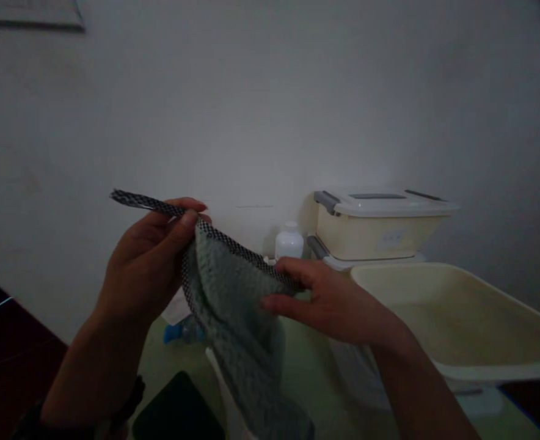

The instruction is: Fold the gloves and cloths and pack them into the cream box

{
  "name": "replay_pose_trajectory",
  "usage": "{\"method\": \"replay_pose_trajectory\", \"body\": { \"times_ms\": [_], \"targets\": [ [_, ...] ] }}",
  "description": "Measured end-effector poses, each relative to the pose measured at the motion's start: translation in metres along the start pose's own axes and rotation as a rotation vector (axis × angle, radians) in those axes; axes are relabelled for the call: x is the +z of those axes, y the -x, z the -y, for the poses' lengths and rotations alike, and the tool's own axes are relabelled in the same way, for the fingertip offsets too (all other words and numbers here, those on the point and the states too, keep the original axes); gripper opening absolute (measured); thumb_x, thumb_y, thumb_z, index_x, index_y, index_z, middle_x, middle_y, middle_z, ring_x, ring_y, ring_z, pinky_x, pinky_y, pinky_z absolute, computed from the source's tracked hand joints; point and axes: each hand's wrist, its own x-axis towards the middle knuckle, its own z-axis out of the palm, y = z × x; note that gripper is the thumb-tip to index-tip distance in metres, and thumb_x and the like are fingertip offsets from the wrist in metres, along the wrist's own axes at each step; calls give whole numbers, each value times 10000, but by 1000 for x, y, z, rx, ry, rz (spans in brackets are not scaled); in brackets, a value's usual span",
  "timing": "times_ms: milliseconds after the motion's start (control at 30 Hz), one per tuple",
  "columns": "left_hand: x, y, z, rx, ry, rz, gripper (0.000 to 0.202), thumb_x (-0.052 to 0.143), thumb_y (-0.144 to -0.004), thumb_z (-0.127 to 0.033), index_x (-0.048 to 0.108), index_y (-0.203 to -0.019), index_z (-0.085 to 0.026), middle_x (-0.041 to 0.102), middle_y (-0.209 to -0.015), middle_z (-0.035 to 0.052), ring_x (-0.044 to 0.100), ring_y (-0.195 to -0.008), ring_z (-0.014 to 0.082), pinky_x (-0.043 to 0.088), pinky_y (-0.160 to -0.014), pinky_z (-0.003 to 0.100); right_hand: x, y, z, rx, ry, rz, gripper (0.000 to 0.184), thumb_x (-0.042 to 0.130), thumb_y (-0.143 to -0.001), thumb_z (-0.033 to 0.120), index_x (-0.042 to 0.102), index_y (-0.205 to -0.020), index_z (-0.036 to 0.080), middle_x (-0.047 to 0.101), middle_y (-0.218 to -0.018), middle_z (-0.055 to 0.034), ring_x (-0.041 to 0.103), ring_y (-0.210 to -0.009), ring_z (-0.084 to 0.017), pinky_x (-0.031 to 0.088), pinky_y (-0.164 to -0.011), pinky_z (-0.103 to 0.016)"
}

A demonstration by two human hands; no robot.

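Behind the pale green surface [311, 373], a dim whitish wall [261, 110] is seen. Above the surface, a grey-green cloth [237, 305] is held up by its checked border [237, 246]. One corner is pinched between thumb and fingers of the left hand [148, 263], past which a checked strip [137, 199] is extended leftward. From there the border is sloped down to the right, where it is held by the right hand [329, 299], also closed narrowly. By the left hand, the strip is more nearly reached; the cloth's body is hung below and between both.
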Motion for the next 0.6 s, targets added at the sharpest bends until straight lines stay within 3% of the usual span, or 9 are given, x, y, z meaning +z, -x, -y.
{"method": "replay_pose_trajectory", "body": {
  "times_ms": [133,267,367,500,600],
  "targets": [
    [-8,-5,2,140,-310,-278,80,655,-762,-353,645,-834,-321,546,-620,-46,474,-543,114,364,-438,237,-17,8,0,39,-114,-81,219,654,-750,397,636,-880,222,607,-731,23,540,-610,-132,402,-507,-225],
    [-11,-6,2,202,-430,-394,159,619,-784,-332,636,-930,-270,573,-619,-44,463,-523,98,343,-427,209,-27,14,-3,59,-92,-2,164,689,-721,340,666,-823,214,558,-630,38,513,-570,-131,388,-478,-220],
    [-11,-9,3,125,-340,-357,156,614,-803,-323,623,-955,-286,554,-581,-68,446,-481,81,329,-408,188,-25,11,-6,30,-194,-206,105,671,-749,310,638,-784,217,537,-633,47,505,-584,-116,404,-510,-211],
    [-16,-16,13,-71,-100,-290,166,614,-814,-353,631,-933,-237,565,-572,-69,485,-480,62,388,-420,158,-15,2,-10,32,-467,-506,194,644,-775,367,624,-928,250,623,-760,25,589,-713,-156,479,-615,-261],
    [-24,-19,24,-223,125,-87,372,739,-679,-410,628,-979,-219,671,-794,-33,609,-661,101,512,-576,188,-10,-2,-12,97,-507,-597,257,615,-789,426,625,-990,267,654,-792,11,612,-755,-179,497,-646,-288]
  ]
}}
